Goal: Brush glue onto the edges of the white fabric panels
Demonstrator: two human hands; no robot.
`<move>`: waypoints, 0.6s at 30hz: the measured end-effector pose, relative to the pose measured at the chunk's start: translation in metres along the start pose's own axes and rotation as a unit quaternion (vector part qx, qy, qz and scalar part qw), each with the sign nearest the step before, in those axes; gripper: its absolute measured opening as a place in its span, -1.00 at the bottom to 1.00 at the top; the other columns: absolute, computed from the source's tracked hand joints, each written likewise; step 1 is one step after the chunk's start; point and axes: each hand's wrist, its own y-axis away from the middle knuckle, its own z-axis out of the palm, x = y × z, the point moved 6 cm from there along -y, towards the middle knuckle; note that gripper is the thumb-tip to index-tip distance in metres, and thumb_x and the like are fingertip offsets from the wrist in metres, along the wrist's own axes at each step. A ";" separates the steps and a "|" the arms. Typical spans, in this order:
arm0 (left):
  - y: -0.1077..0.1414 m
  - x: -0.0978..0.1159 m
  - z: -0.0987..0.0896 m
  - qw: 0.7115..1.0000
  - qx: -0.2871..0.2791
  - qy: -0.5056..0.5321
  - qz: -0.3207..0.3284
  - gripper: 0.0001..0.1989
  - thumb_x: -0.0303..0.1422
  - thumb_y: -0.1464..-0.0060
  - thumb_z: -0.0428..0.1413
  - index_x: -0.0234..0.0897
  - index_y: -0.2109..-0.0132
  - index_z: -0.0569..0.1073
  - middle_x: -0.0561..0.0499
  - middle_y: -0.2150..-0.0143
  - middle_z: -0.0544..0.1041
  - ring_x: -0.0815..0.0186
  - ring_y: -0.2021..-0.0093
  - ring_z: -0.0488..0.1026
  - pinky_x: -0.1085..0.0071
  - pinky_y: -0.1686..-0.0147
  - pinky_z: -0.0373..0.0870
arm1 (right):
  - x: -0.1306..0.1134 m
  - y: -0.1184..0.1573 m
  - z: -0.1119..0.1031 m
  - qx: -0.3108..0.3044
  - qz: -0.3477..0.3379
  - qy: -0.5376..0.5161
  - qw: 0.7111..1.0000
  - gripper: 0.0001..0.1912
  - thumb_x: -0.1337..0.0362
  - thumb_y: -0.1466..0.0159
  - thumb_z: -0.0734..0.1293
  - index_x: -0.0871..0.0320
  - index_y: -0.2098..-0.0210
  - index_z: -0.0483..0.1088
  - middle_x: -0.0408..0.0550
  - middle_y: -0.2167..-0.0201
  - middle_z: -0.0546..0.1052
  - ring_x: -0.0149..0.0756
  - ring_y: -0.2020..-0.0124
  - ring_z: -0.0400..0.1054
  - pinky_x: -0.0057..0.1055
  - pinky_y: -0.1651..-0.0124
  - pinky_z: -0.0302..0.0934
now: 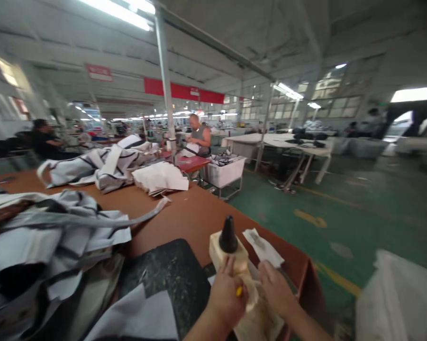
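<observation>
A cream plastic container (215, 246) with a black cone-shaped nozzle (229, 236) stands near the table's right edge. My left hand (228, 294) is closed against its near side, two fingertips resting on the container below the nozzle. From that fist pokes the yellow end of a small tool (239, 290); the rest of it is hidden. My right hand (275, 288) is just right of the container, its fingers stretched forward and slightly blurred. A crumpled pale piece (252, 294) lies between both hands. Beyond my right fingertips is a stained white strip (263, 247).
A dark, spotted board (163, 270) lies on the brown table (177, 213), with a white fabric piece (138, 317) over it. Heaped fabric parts (57, 232) and a fanned stack of white pieces (161, 177) are leftward. A white bag (394, 298) stands right; a person (201, 135) sits beyond.
</observation>
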 end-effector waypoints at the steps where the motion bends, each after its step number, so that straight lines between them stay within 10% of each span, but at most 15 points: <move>1: -0.002 0.005 -0.002 1.000 -0.004 -0.008 0.015 -0.78 -0.39 -0.02 -0.01 -0.32 0.38 0.54 -0.18 -0.28 0.08 0.02 -0.29 -0.08 0.13 -0.21 0.03 | -0.004 0.000 -0.004 -0.005 0.003 0.008 1.000 -0.63 0.13 -0.31 -0.10 0.10 0.41 0.19 -0.07 0.50 0.41 -0.28 0.42 0.33 -0.37 0.35 0.19; 5: -0.007 0.016 0.000 0.998 -0.004 -0.039 0.055 -0.72 -0.39 -0.09 -0.07 -0.31 0.38 0.53 -0.19 -0.25 0.13 0.01 -0.29 -0.08 0.09 -0.19 0.07 | -0.023 0.006 -0.010 -0.078 -0.079 0.178 0.978 -0.67 0.34 -0.30 -0.04 0.21 0.13 0.28 0.06 0.26 0.46 -0.24 0.18 0.34 -0.30 0.14 0.19; 18: -0.018 0.014 0.010 0.992 0.017 -0.074 0.100 -0.72 -0.30 -0.11 -0.05 -0.21 0.29 0.56 -0.07 -0.19 0.24 0.03 -0.26 0.01 0.09 -0.17 0.14 | 0.007 -0.003 -0.011 -0.146 -0.058 0.318 0.935 -0.84 0.35 -0.14 0.24 0.12 0.48 0.47 0.00 0.42 0.49 -0.12 0.25 0.34 -0.18 0.19 0.20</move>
